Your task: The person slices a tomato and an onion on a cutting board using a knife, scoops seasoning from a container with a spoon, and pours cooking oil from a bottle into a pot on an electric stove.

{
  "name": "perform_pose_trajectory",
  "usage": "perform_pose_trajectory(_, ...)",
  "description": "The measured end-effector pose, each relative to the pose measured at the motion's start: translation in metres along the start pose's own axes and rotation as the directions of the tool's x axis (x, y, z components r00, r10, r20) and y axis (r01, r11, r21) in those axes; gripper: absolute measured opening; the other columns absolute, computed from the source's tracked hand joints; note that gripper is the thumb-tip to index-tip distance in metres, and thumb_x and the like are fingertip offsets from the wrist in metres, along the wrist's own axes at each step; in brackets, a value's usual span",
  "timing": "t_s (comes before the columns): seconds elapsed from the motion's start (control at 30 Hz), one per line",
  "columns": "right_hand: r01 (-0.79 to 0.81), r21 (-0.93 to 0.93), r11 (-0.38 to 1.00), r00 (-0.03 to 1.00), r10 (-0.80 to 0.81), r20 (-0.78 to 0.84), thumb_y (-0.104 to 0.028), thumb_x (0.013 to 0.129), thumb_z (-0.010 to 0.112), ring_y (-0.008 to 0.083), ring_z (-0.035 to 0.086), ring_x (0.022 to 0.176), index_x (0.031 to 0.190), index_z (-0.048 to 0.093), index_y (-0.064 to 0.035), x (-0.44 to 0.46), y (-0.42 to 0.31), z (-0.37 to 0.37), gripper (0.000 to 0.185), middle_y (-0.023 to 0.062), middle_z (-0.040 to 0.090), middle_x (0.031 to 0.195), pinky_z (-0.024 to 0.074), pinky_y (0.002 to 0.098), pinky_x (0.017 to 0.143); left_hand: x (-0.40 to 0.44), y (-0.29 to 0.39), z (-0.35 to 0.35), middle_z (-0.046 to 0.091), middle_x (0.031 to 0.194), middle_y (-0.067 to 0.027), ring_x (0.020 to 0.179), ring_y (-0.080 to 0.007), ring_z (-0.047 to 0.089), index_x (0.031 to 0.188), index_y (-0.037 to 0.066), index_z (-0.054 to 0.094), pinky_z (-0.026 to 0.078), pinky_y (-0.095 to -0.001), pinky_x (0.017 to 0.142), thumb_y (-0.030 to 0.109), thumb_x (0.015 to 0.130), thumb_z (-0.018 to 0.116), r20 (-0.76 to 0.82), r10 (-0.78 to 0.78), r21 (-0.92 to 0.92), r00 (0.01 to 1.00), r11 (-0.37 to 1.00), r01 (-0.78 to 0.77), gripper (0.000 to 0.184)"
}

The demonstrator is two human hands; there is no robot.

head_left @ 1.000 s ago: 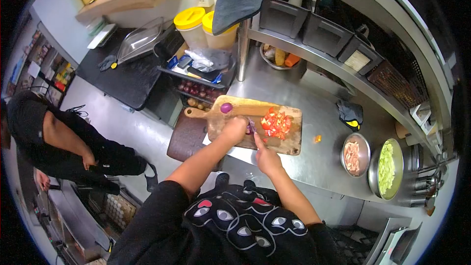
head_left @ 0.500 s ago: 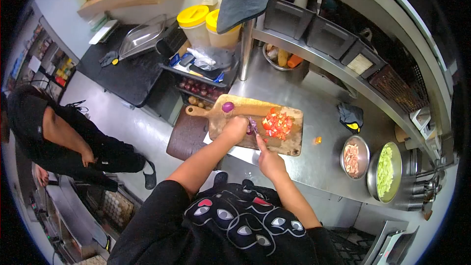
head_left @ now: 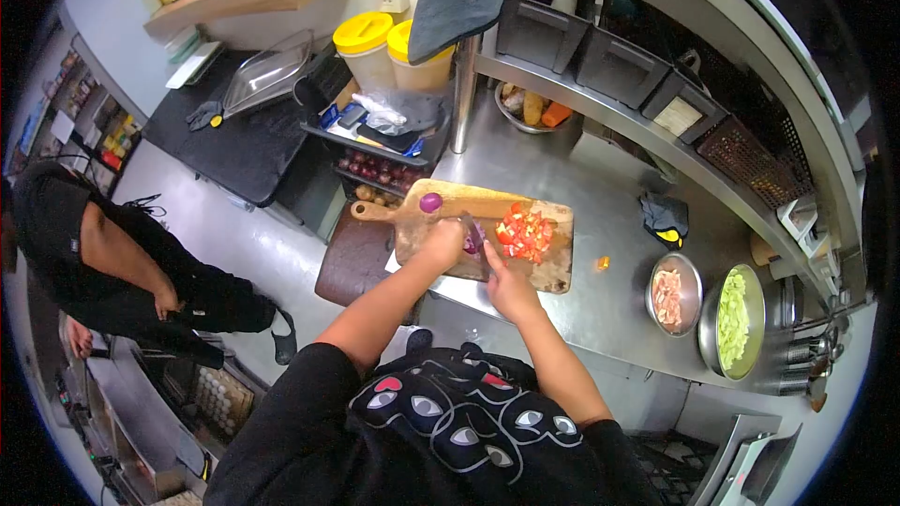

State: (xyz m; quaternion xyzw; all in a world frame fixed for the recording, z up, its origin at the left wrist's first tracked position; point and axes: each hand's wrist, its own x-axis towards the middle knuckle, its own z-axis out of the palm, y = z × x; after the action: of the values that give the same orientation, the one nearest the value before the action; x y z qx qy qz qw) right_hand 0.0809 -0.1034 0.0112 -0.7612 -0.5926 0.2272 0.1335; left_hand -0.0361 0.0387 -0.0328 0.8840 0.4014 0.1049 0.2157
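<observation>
A wooden cutting board lies on the steel counter. On its left part my left hand is closed on a partly cut red onion, mostly hidden by the fingers. My right hand grips a knife, whose blade is tilted over the onion, close to the left fingers. Chopped tomato is heaped right of the blade. Another piece of purple onion rests near the board's upper left, beside the handle end.
Bowls of pale pink meat and chopped green vegetable stand at the right. A glove lies behind them. A hanging grey cloth is above the counter. Another person stands at the left, near black crates of onions.
The knife blade has swung up and now shows more broadly over the onion. My left hand still holds the onion. The view has shifted slightly.
</observation>
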Motion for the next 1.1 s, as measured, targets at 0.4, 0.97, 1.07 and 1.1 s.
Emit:
perform_pose_trajectory(0.4, -0.008, -0.078, 0.997, 1.0, 0.01, 0.022, -0.011, 0.082, 0.045, 0.0386, 0.061, 0.064, 0.14, 0.027, -0.0292, -0.018, -0.007, 0.003, 0.064, 0.022, 0.062, 0.072, 0.0487, 0.0491, 0.06, -0.003, -0.001, -0.003, 0.063, 0.085, -0.0258, 0.082, -0.0373, 0.064, 0.078, -0.005, 0.064, 0.052, -0.0441, 0.072, 0.003, 0.075, 0.052, -0.014, -0.033, -0.002, 0.999, 0.999, 0.033, 0.015)
perform_pose_trajectory(0.97, -0.005, -0.045, 0.999, 0.996, 0.009, 0.094, -0.014, 0.081, 0.047, 0.0385, 0.062, 0.073, 0.14, 0.028, -0.0322, -0.016, -0.011, -0.018, 0.064, 0.0233, 0.062, 0.078, 0.0491, 0.048, 0.069, -0.009, -0.01, 0.006, 0.062, 0.083, -0.0234, 0.078, -0.037, 0.063, 0.075, 0.0, 0.065, 0.05, -0.0441, 0.069, 0.004, 0.072, 0.058, -0.053, -0.013, -0.121, 0.998, 0.993, 0.006, 0.009)
perform_pose_trajectory(1.07, -0.016, -0.072, 0.997, 0.993, 0.024, 0.116, -0.015, 0.081, 0.048, 0.0383, 0.063, 0.073, 0.14, 0.025, -0.033, -0.021, -0.007, -0.012, 0.066, 0.0226, 0.063, 0.078, 0.0494, 0.0484, 0.069, -0.009, -0.008, 0.007, 0.062, 0.082, -0.0232, 0.077, -0.0364, 0.063, 0.074, -0.001, 0.065, 0.05, -0.0434, 0.069, 0.004, 0.071, 0.06, -0.075, 0.011, -0.105, 0.997, 0.994, -0.019, 0.008)
perform_pose_trajectory(1.1, -0.01, -0.07, 0.998, 0.995, 0.017, 0.101, -0.014, 0.081, 0.048, 0.0383, 0.063, 0.073, 0.141, 0.025, -0.0329, -0.022, -0.005, -0.009, 0.066, 0.0224, 0.063, 0.078, 0.0495, 0.0486, 0.069, -0.009, -0.008, 0.007, 0.062, 0.081, -0.0231, 0.077, -0.0361, 0.063, 0.074, -0.001, 0.065, 0.051, -0.0432, 0.069, 0.005, 0.071, 0.06, -0.08, 0.018, -0.099, 0.997, 0.995, -0.026, 0.008)
